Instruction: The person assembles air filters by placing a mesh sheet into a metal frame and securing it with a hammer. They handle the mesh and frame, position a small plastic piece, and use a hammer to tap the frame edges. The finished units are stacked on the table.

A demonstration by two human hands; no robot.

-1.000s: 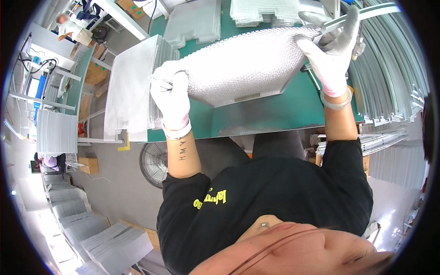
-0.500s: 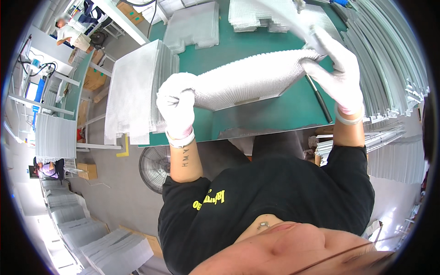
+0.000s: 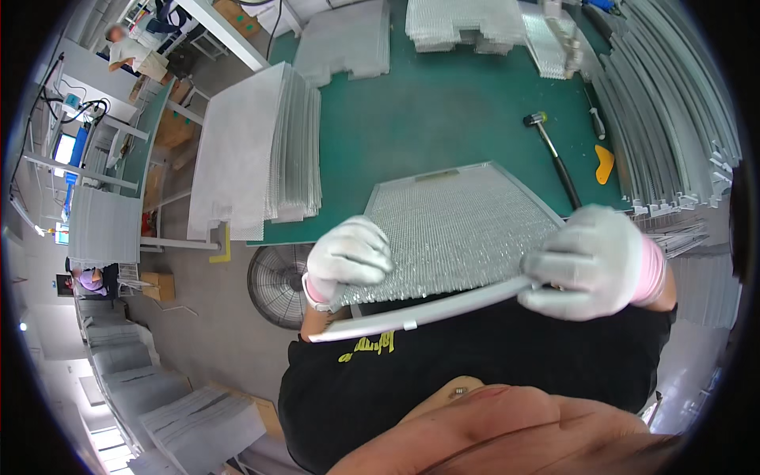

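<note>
A silvery mesh filter panel slants from the green table toward my body, metal framing along its far and right edges. Its near edge shows bare, ragged mesh. Across that edge runs a pale, slightly curved metal frame strip, its left end apart from the mesh. My left hand, white-gloved, has its fingers curled over the panel's near left corner. My right hand, also gloved and a little blurred, closes around the strip's right part at the near right corner. Its fingertips rest against the mesh.
A hammer with a black handle lies right of the panel, near a screwdriver and a yellow angled piece. Mesh sheets stand stacked at left; metal strips crowd the right. A floor fan stands below left.
The panel has come down toward my body and tilted, its mesh face now showing. Both hands have moved lower. The strip, blurred at upper right before, now lies along the near edge.
</note>
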